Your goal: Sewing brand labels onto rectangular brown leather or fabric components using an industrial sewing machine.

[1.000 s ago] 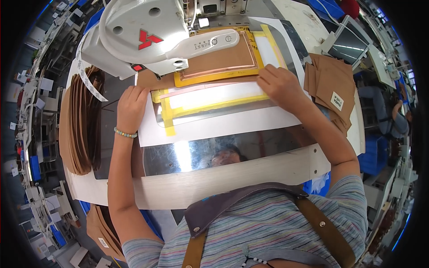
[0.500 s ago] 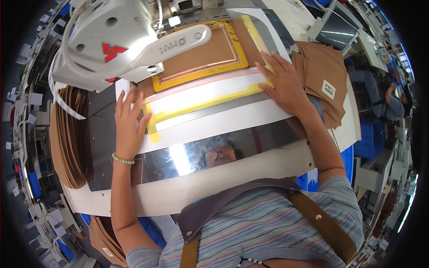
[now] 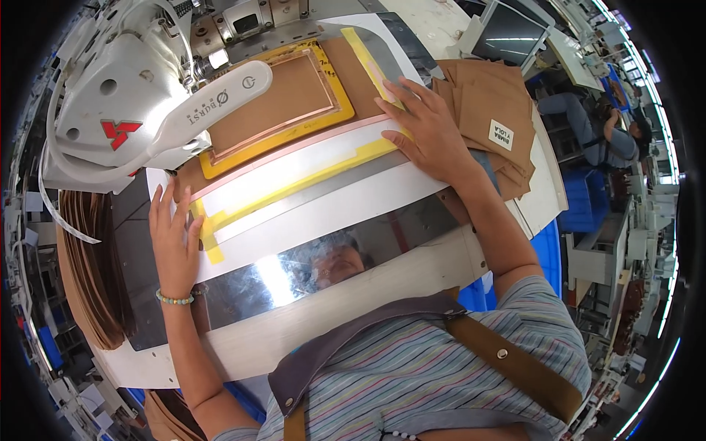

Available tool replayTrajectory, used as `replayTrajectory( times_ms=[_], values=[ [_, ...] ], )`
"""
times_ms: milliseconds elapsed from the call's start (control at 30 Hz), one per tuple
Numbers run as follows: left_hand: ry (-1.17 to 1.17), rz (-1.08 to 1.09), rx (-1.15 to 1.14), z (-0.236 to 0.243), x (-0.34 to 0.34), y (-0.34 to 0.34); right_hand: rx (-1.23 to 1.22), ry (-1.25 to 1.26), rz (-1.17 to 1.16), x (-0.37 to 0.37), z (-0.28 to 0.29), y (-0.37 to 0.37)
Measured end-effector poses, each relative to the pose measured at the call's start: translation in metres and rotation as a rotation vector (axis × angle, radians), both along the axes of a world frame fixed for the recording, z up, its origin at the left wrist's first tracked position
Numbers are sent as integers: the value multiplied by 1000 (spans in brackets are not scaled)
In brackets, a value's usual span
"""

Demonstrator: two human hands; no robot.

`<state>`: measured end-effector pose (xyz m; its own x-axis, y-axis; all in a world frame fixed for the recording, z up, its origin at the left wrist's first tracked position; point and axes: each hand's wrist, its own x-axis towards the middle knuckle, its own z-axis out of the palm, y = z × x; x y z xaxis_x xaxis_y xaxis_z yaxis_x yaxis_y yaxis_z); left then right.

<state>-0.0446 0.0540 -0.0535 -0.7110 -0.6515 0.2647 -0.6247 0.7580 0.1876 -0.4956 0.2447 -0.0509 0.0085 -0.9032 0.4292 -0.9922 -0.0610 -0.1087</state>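
A brown cloth panel (image 3: 360,92) lies on a white sheet (image 3: 323,211) edged with yellow tape, under the machine head. On top of the panel sits a yellow rectangular frame (image 3: 340,110) with a copper-coloured inner border. My left hand (image 3: 175,239) rests flat at the sheet's left end, fingers stretched beside the yellow tape. At the right end, my right hand (image 3: 432,140) lies with fingers spread on the panel's corner and the tape strip. Both hands are open and grip nothing; each covers part of the edge beneath it.
A white sewing machine (image 3: 110,103) with a pale lamp arm (image 3: 213,103) stands at the far left, over the frame. Stacked brown pieces lie at left (image 3: 92,272) and right (image 3: 485,110). A shiny metal plate (image 3: 397,239) runs along the near side. Another person (image 3: 596,121) sits far right.
The whole view has shifted and tilted, so the scene sits further left. Both hands keep nearly the same places on the sheet and panel, fingers still spread.
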Motion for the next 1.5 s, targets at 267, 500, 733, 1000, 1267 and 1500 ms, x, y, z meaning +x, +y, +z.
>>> replayTrajectory(
  times_ms=[267,500,733,1000,1267,1500],
  values=[
    [-58,-34,8,1,-5,1,72,51,3,-5,-1,2],
    [47,-21,-39,1,-3,-1,44,109,-23,1,-1,0],
    [90,-16,-134,11,0,3,5,33,43,9,4,-4],
    [89,14,-121,6,1,3,123,9,10,4,2,-1],
    [34,30,-157,2,3,0,109,11,33,6,5,-3],
    [27,54,-151,-1,6,-3,91,-30,47,6,2,-5]
  ],
)
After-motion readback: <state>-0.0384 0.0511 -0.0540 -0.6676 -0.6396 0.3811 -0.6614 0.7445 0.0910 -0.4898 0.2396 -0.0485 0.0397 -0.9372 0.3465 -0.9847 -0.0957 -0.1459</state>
